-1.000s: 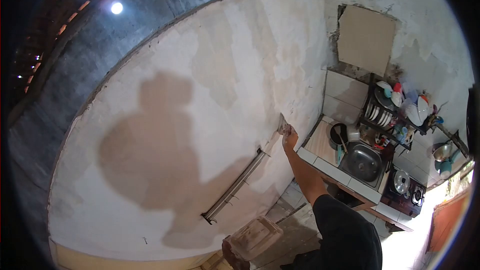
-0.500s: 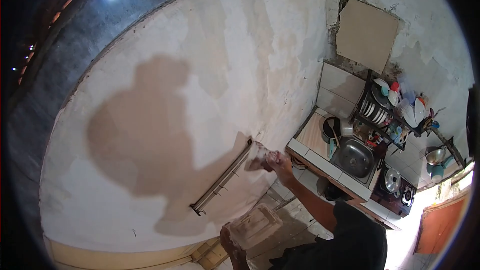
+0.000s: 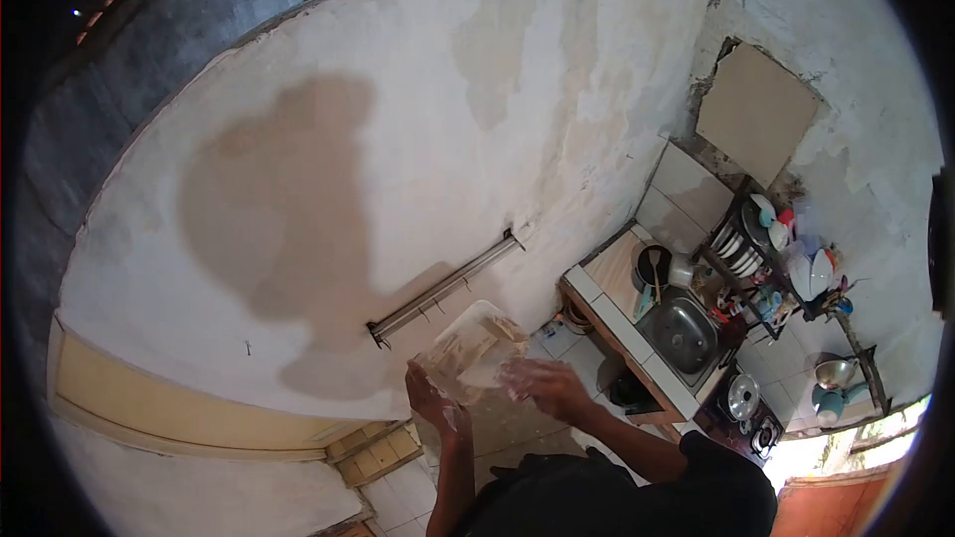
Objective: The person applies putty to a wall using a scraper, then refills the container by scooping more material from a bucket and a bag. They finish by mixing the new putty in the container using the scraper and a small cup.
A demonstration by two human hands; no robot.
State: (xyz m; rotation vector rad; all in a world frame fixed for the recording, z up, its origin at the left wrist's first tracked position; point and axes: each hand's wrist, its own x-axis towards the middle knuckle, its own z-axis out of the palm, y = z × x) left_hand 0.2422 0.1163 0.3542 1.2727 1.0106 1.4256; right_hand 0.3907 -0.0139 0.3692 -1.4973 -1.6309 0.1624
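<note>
My left hand [image 3: 434,400] is closed around the near left edge of a shallow plastic tub [image 3: 484,310], smeared with pale putty. The tub is tilted so that its inside faces me. At its right side, my right hand [image 3: 547,386] has whitish smears on the fingers and is closed on a flat putty scraper [image 3: 485,374]. The blade lies over the tub's inside; its edges are blurred, and the fingers cover the grip. Behind the tub, a metal rail with hooks [image 3: 443,288] is fixed to the patchy wall [image 3: 438,159].
On the right is a tiled counter [image 3: 637,338] with a sink [image 3: 681,335], a pan [image 3: 652,264] and a gas stove [image 3: 753,418]. A dish rack [image 3: 741,244] full of plates hangs above. A board [image 3: 758,111] covers part of the right wall.
My right hand has moved from the wall by the rail's upper end down to the tub, with the scraper. My left hand has raised and tilted the tub. The view has shifted.
</note>
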